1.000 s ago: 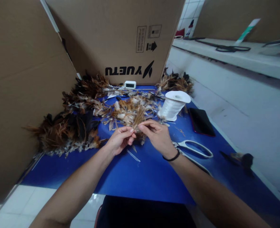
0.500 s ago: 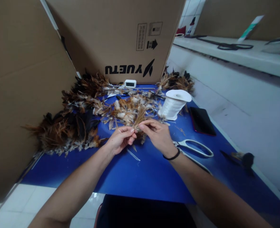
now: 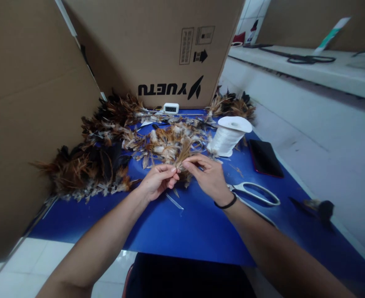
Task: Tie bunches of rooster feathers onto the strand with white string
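Near the middle of the blue table (image 3: 197, 231), my left hand (image 3: 159, 180) pinches the lower end of a small bunch of tan feathers (image 3: 184, 152). My right hand (image 3: 207, 174) is closed on the same bunch from the right, thumb and forefinger together. The bunch points up and away from me. Behind it lies a loose pile of brown and white feathers (image 3: 162, 140). A short clear strip (image 3: 174, 201) rests on the table just below my hands. White-handled scissors (image 3: 258, 193) lie beside my right wrist, partly hidden by the forearm.
A spool of white ribbon (image 3: 227, 138) stands right of the pile, with a dark phone (image 3: 265, 158) beyond it. Feather bundles (image 3: 86, 169) line the left side. Cardboard boxes (image 3: 157, 49) wall the back and left. A small white digital clock (image 3: 171, 108) stands at the back.
The view has shifted very slightly. Both hands keep their pinch on the feathers, with hardly any visible movement.
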`<act>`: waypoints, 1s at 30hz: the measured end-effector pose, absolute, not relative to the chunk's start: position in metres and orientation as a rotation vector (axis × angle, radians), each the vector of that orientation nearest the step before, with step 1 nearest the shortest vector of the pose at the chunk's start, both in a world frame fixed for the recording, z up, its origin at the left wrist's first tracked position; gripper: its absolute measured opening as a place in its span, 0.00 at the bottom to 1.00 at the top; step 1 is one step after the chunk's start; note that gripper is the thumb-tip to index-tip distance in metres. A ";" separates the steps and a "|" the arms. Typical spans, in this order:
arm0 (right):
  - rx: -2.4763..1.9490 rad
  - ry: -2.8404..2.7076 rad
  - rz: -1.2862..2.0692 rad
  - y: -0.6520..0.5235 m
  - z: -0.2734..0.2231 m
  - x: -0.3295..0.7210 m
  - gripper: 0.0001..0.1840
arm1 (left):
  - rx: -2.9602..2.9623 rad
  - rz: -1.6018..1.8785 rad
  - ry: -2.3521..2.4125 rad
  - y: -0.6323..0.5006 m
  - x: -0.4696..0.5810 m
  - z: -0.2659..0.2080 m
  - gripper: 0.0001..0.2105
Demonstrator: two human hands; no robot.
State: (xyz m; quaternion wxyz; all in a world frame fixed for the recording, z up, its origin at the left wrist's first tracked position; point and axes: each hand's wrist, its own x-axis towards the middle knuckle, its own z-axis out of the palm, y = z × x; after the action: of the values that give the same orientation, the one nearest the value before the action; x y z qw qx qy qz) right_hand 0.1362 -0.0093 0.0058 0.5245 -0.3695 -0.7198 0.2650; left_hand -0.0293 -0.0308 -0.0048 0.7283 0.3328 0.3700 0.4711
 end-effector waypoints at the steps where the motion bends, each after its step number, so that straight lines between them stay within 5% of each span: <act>1: -0.877 -1.738 0.627 -0.010 0.006 0.136 0.05 | 0.735 1.037 0.816 -0.031 -0.029 -0.005 0.11; 13: -0.754 -1.954 0.376 -0.014 0.012 0.138 0.05 | 0.800 1.007 0.854 -0.028 -0.030 -0.011 0.11; 30: -1.096 -1.770 0.755 -0.001 0.002 0.137 0.07 | 0.779 1.380 0.846 -0.017 -0.052 -0.003 0.10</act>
State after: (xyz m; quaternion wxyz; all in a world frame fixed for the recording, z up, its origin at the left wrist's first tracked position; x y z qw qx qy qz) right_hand 0.1365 -0.0014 0.0025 0.4471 -0.4425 -0.7151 0.3049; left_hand -0.0522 -0.0168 -0.0028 0.6228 0.3393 0.3685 0.6010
